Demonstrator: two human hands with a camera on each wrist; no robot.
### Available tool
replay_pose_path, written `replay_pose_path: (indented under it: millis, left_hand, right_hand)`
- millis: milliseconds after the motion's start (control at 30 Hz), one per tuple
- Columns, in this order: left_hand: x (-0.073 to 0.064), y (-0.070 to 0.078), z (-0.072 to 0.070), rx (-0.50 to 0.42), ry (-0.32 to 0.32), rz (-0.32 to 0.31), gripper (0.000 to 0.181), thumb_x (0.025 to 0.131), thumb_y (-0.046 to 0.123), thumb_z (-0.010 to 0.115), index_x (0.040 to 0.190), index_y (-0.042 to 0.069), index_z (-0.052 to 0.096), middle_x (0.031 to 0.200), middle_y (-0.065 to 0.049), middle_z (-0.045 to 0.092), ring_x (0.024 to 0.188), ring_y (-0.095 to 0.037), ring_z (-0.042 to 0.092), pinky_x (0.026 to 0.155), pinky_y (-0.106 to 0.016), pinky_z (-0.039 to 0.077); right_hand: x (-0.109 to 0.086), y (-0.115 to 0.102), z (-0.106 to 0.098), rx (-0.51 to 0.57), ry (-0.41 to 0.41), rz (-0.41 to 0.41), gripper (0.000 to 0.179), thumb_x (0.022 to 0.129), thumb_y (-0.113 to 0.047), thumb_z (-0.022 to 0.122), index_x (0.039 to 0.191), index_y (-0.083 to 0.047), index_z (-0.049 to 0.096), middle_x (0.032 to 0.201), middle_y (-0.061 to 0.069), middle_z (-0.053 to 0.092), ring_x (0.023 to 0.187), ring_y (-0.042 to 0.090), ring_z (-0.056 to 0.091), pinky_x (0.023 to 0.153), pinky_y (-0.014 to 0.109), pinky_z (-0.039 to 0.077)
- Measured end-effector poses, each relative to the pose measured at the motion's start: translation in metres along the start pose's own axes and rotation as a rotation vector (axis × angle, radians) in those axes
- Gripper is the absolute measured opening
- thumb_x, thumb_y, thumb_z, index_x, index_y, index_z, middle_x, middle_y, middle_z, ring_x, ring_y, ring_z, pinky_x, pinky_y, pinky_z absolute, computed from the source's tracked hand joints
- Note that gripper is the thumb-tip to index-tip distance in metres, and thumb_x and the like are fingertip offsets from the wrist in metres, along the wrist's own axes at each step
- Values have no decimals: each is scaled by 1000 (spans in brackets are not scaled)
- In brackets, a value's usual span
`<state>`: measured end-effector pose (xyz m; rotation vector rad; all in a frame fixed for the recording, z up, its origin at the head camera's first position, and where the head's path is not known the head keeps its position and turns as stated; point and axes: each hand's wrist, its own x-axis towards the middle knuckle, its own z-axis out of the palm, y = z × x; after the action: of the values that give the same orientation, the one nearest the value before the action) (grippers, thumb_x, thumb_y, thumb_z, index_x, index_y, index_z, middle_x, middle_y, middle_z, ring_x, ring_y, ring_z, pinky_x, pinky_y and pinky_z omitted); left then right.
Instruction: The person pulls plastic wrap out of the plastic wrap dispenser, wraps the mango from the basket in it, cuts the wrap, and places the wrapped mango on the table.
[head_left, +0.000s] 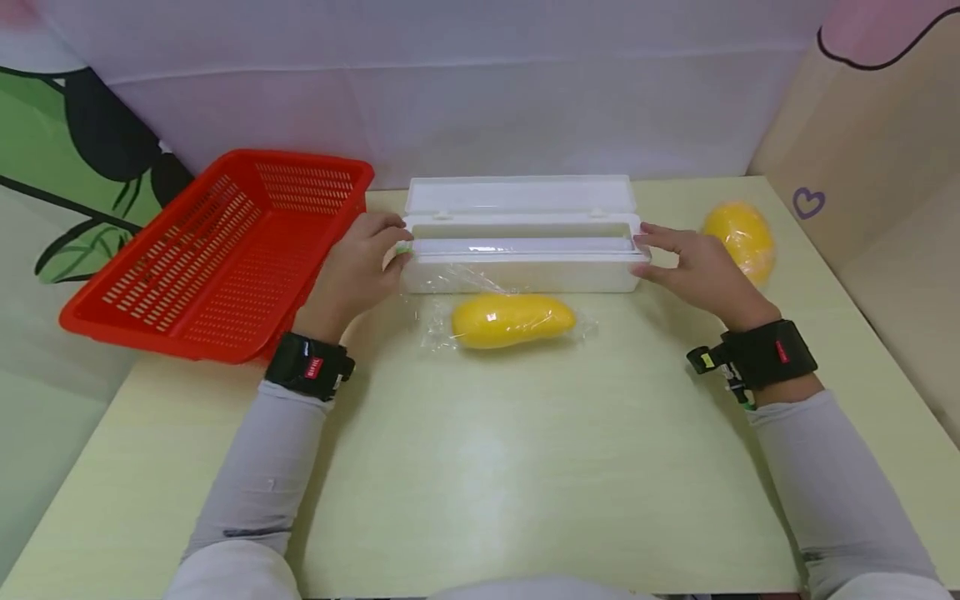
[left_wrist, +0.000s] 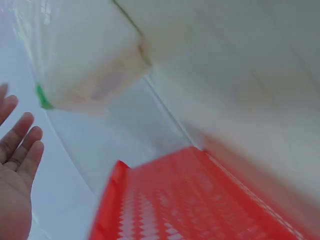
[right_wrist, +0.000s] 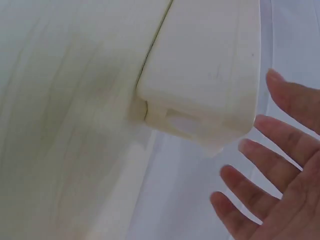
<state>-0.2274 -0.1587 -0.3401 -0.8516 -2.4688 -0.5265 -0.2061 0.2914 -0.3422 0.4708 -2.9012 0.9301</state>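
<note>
A white cling film dispenser [head_left: 525, 275] stands on the table with its lid [head_left: 521, 196] swung up at the back and a film roll lying inside. In front of it lies a yellow elongated fruit [head_left: 513, 321], clear film wrinkled about it and reaching up to the dispenser's front. My left hand [head_left: 362, 265] is at the dispenser's left end, fingertips by the green piece [left_wrist: 43, 97] at its corner; the left wrist view shows its fingers extended. At the opposite end is my right hand [head_left: 693, 271], fingers spread and fairly straight, fingertips right at the casing's edge.
A red slotted basket [head_left: 258, 262] stands at the left, tilted, close beside my left forearm. Behind my right hand sits a round yellow fruit [head_left: 738, 242] with a shiny film over it. A pale cloth wall [head_left: 525, 108] rises at the table's back edge.
</note>
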Motion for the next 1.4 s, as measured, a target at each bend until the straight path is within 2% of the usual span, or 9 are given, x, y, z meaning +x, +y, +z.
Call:
replay_pose_path:
  millis: [133, 267, 467, 600, 800, 1000, 1100, 1233, 1400]
  left_hand:
    - [5, 26, -2, -37, -70, 56, 36, 93, 29, 70, 118, 3, 68, 125, -14, 60, 118, -30, 53, 98, -44, 49]
    - [7, 40, -1, -43, -151, 91, 44, 93, 37, 70, 122, 5, 66, 129, -12, 60, 123, -29, 52, 103, -44, 46]
    - [5, 36, 0, -64, -226, 68, 30, 90, 10, 70, 119, 2, 66, 123, -14, 62, 120, -31, 54, 103, -44, 46]
    - [5, 31, 1, -47, -283, 40, 33, 86, -9, 64, 118, -2, 67, 117, -17, 64, 113, -34, 56, 100, -44, 48]
    - [6, 25, 2, 20, -258, 33, 22, 83, -5, 74, 105, -2, 72, 99, -15, 65, 96, -33, 57, 87, -41, 52]
    - [7, 19, 4, 15, -220, 44, 5, 88, -2, 71, 92, 0, 73, 87, -11, 65, 85, -29, 57, 80, -37, 53]
    - [7, 18, 3, 5, -235, 14, 5, 89, -1, 70, 94, 0, 70, 91, -13, 65, 87, -30, 57, 84, -39, 53]
    - [7, 19, 0, -21, -268, -73, 10, 92, 2, 68, 101, 1, 65, 94, -13, 64, 86, -29, 55, 85, -40, 53]
    - [8, 18, -2, -35, -287, -123, 11, 94, 5, 67, 104, 5, 63, 93, -10, 63, 85, -27, 53, 83, -38, 52]
  right_hand:
    - [-3, -22, 2, 8, 48, -117, 56, 94, -35, 70, 141, -8, 56, 147, 11, 52, 139, 36, 41, 109, 58, 36]
    - [-7, -44, 11, 58, 5, -217, 53, 92, -33, 72, 140, -12, 58, 141, 8, 58, 134, 32, 49, 107, 56, 40]
    - [-9, -55, 29, 129, -145, -239, 58, 91, -31, 74, 142, -13, 56, 140, 7, 59, 128, 27, 54, 104, 51, 44]
    - [-8, -56, 41, 143, -244, -236, 63, 90, -37, 75, 145, -15, 52, 141, 6, 57, 126, 26, 55, 102, 50, 46]
    - [-6, -53, 55, 125, -298, -260, 51, 90, -32, 74, 136, -13, 63, 133, 4, 64, 115, 22, 60, 91, 45, 50]
    - [-6, -51, 59, 135, -309, -243, 41, 91, -23, 74, 130, -12, 67, 127, 5, 68, 109, 22, 63, 89, 46, 52]
    - [-5, -49, 60, 140, -319, -232, 39, 91, -20, 74, 129, -12, 68, 126, 5, 68, 109, 22, 63, 90, 47, 52]
    - [-5, -49, 62, 152, -324, -237, 34, 93, -18, 72, 126, -14, 70, 124, 3, 69, 111, 20, 63, 92, 46, 52]
    - [-6, -52, 67, 142, -308, -249, 39, 91, -32, 74, 125, -13, 70, 123, 2, 69, 111, 20, 63, 92, 45, 52]
